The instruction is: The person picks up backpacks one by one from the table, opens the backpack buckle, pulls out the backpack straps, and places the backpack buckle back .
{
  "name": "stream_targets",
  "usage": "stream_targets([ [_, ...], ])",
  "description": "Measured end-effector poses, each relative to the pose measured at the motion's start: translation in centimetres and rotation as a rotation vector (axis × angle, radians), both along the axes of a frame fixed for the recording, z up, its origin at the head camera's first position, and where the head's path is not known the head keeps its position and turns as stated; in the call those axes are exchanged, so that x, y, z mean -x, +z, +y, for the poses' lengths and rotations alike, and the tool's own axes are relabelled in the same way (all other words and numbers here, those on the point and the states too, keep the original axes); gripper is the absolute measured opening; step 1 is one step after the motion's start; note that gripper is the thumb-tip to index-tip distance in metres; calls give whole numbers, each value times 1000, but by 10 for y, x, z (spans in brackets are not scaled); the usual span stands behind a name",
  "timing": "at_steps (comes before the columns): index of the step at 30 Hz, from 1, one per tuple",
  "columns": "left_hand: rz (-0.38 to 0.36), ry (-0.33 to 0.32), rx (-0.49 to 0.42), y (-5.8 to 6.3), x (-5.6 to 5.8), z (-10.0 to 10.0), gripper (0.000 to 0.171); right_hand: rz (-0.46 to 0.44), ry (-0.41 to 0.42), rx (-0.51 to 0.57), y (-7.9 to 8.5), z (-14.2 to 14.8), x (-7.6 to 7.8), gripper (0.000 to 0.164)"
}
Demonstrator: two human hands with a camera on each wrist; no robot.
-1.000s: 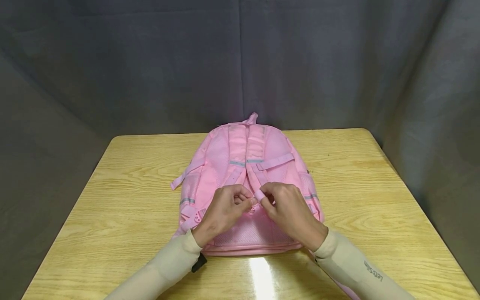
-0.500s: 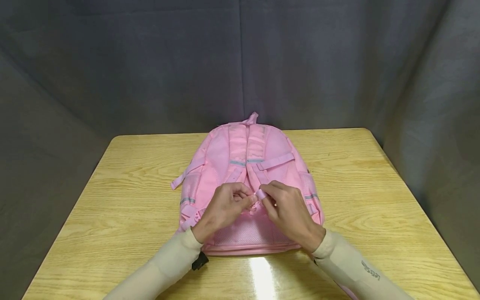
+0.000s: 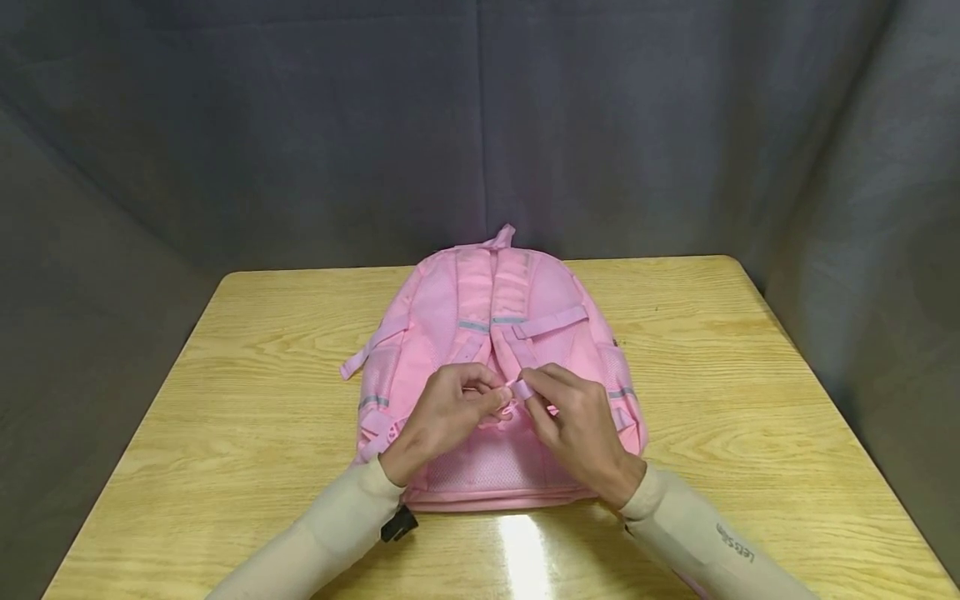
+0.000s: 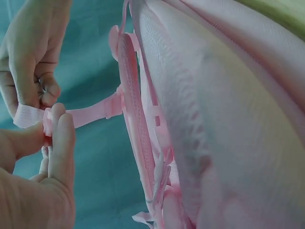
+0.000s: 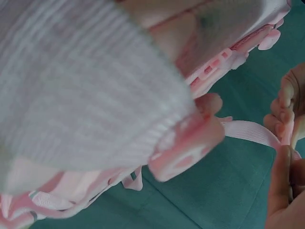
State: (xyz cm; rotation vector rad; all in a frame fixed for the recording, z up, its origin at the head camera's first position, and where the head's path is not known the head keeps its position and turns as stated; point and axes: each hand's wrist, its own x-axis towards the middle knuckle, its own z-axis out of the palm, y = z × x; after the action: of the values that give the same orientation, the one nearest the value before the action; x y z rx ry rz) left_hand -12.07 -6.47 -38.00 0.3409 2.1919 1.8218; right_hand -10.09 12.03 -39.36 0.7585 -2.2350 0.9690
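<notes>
A pink backpack lies on the table with its shoulder straps facing up. Over its lower middle, my left hand pinches a small pink plastic buckle between thumb and fingers, plain in the left wrist view. Webbing runs from the pack into that buckle. My right hand pinches the webbing's lilac-pink end just beyond the buckle. In the right wrist view both hands meet around the webbing at the right edge, where fingers hide most of the buckle.
The wooden table stretches out on both sides of the pack. A loose strap hangs off the pack's left side, and another crosses its right half. Dark grey curtains surround the table. A black piece shows beside the left sleeve.
My right hand and forearm have shifted slightly left, and the webbing end in its fingers has turned a little. The left hand stays nearly in place; the backpack has hardly moved.
</notes>
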Motion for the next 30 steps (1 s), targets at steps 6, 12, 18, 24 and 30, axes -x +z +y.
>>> stream_targets([
  [6, 114, 13, 73, -3, -2, -1, 4, -58, -8, -58, 6, -1, 0, 9],
  [12, 206, 32, 141, -4, -4, 0, 5, -171, -15, -88, 14, -2, 0, 12],
  [18, 246, 41, 180, -3, -7, 0, 6, -264, -12, -108, 22, -2, 1, 15],
  [24, 222, 33, 165, -1, -6, 0, 4, -305, -4, -80, 24, -1, 3, 15],
  [30, 113, 18, 76, 1, -2, -2, 4, -224, 17, -3, 16, 0, 3, 15],
])
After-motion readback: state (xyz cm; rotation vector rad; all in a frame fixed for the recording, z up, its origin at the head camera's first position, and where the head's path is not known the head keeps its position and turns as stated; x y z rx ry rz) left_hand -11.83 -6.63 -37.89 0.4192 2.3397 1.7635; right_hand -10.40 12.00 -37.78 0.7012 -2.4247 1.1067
